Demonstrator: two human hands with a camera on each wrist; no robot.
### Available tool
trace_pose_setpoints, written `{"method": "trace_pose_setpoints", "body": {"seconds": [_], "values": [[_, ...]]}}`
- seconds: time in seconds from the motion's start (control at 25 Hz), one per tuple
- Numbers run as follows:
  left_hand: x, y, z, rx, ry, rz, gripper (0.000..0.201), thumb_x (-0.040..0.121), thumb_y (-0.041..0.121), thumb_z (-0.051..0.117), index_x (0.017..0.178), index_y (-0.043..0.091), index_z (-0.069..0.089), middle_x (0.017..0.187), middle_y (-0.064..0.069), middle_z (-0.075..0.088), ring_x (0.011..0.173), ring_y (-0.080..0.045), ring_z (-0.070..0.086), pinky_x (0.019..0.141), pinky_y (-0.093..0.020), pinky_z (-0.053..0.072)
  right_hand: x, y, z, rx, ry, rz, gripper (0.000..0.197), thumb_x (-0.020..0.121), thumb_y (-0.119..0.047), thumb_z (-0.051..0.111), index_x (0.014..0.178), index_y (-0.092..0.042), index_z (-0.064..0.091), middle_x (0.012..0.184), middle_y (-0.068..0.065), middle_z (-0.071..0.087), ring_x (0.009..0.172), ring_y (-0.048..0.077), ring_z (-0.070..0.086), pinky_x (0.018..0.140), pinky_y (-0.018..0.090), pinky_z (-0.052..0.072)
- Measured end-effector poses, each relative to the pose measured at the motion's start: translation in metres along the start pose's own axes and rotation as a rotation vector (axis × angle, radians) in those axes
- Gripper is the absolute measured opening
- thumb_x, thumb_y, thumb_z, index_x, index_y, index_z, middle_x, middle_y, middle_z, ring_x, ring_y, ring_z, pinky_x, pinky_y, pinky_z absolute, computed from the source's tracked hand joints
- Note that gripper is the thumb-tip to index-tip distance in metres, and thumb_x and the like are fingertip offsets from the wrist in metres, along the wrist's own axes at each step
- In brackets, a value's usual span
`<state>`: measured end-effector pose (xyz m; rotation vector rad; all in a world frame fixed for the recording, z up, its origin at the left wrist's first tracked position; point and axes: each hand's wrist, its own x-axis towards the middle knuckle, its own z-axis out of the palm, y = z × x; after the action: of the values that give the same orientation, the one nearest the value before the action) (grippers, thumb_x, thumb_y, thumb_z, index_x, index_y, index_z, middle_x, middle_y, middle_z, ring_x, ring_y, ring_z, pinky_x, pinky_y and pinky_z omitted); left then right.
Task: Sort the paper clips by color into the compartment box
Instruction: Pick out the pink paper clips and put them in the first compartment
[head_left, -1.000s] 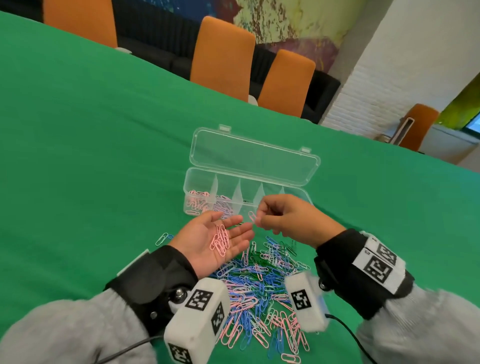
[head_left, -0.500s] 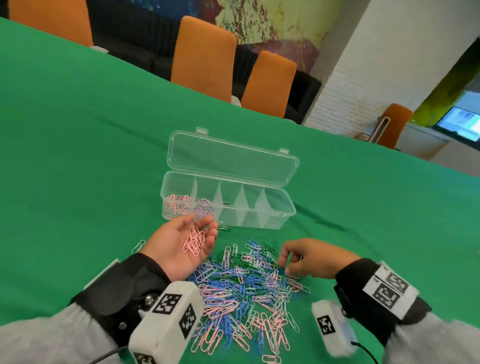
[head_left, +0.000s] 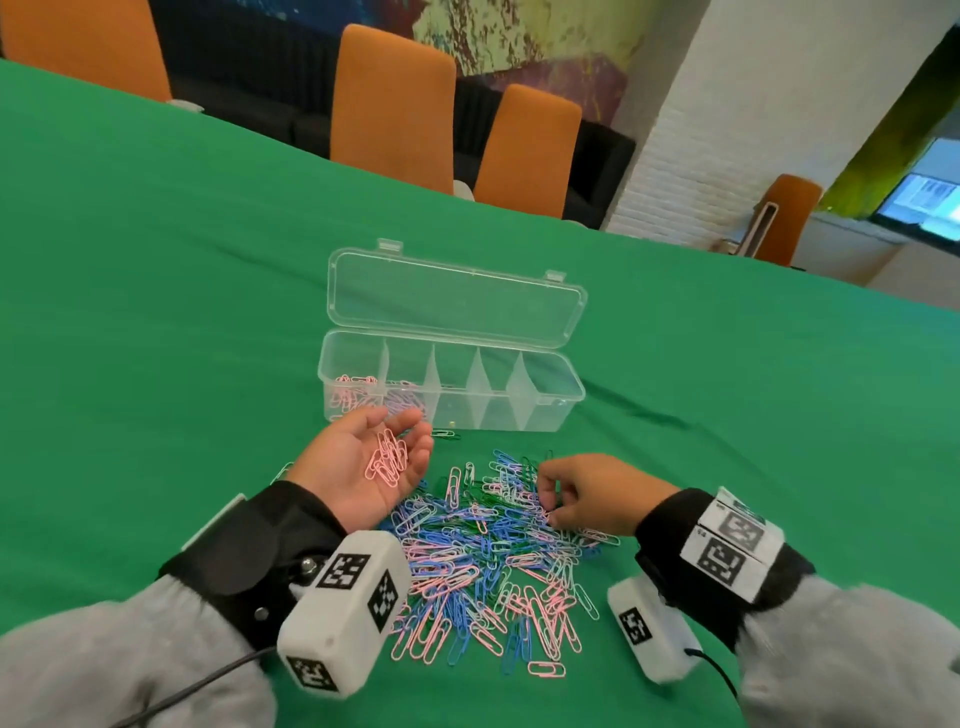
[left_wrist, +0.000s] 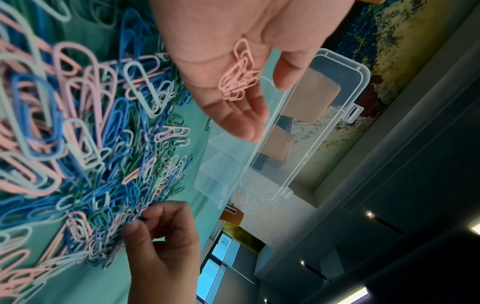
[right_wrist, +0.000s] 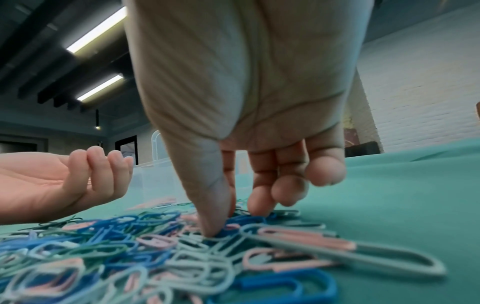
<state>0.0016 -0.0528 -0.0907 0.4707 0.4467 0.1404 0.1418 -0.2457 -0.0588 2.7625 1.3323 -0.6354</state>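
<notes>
The left hand (head_left: 358, 467) is lying palm up at centre left of the head view, its fingers loosely spread and only slightly curled, cradling a small bunch of pink clips (head_left: 388, 457). In the left wrist view the same bunch (left_wrist: 240, 76) is resting across the base of the fingers; the clips overlap too much to count, though there are several.

The right hand (head_left: 592, 496) is reaching down into the pile of paper clips (head_left: 488, 561) in the lower middle of the head frame. Its fingers are curled downward, thumb and forefinger drawn close together at the pile. The right wrist view is showing the thumb tip (right_wrist: 213, 230) pressing on the clips and the other fingertips (right_wrist: 259, 203) touching them just behind; whether a clip is actually being pinched cannot be told.

The pile is mixing pink, blue, green and whitish clips, far too many to count. One compartment box (head_left: 447, 410) is standing open just above the hands, lid (head_left: 457, 301) tilted back, with four dividers making five compartments. The two leftmost are holding pink or pale clips; the other three look bare.

Only the head view is showing four orange chairs (head_left: 395, 98) beyond the green table (head_left: 156, 260).
</notes>
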Motion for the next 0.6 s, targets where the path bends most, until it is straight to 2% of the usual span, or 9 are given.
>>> {"method": "trace_pose_setpoints", "body": {"seconds": [0.12,0.24,0.4,0.52,0.6], "values": [[0.001,-0.001,0.000,0.019,0.009,-0.001,0.035,0.099,0.027,0.035,0.089,0.005,0.060,0.069,-0.010,0.063,0.052,-0.016,0.061,0.047,-0.022,0.054,0.002,0.003,-0.001,-0.086,0.023,0.022,0.028,0.084,-0.024,0.066,0.069,-0.029,0.044,0.066,-0.013,0.047,0.062,0.003,0.042,0.056,0.018,0.033],[0.002,0.002,0.000,0.017,0.004,0.012,0.034,0.099,0.026,0.034,0.090,0.004,0.060,0.069,-0.010,0.062,0.051,-0.016,0.061,0.046,-0.023,0.053,0.002,0.005,-0.001,-0.050,0.057,0.047,0.025,0.083,-0.028,0.068,0.072,-0.027,0.046,0.069,-0.013,0.048,0.062,0.002,0.042,0.055,0.018,0.032],[0.001,0.000,0.001,0.024,0.001,0.013,0.034,0.098,0.025,0.036,0.088,0.004,0.060,0.069,-0.009,0.061,0.052,-0.016,0.060,0.046,-0.023,0.053,-0.003,-0.003,-0.004,0.013,0.024,0.020,0.016,0.083,-0.021,0.068,0.087,-0.024,0.052,0.068,-0.014,0.046,0.060,-0.001,0.041,0.055,0.018,0.032],[0.001,-0.005,0.001,0.034,-0.011,-0.015,0.032,0.098,0.025,0.037,0.091,0.004,0.060,0.070,-0.010,0.061,0.053,-0.017,0.060,0.047,-0.023,0.053,-0.001,-0.009,-0.002,-0.008,-0.002,0.000,0.014,0.085,-0.012,0.062,0.082,-0.022,0.052,0.067,-0.014,0.047,0.059,-0.002,0.041,0.054,0.013,0.031],[0.000,-0.005,0.002,0.026,-0.004,-0.028,0.033,0.098,0.025,0.037,0.092,0.003,0.060,0.070,-0.011,0.062,0.052,-0.018,0.060,0.046,-0.023,0.053,0.002,-0.012,-0.005,-0.040,-0.016,-0.013,0.020,0.086,-0.011,0.059,0.074,-0.025,0.049,0.067,-0.015,0.047,0.060,-0.003,0.041,0.054,0.012,0.032]]}}
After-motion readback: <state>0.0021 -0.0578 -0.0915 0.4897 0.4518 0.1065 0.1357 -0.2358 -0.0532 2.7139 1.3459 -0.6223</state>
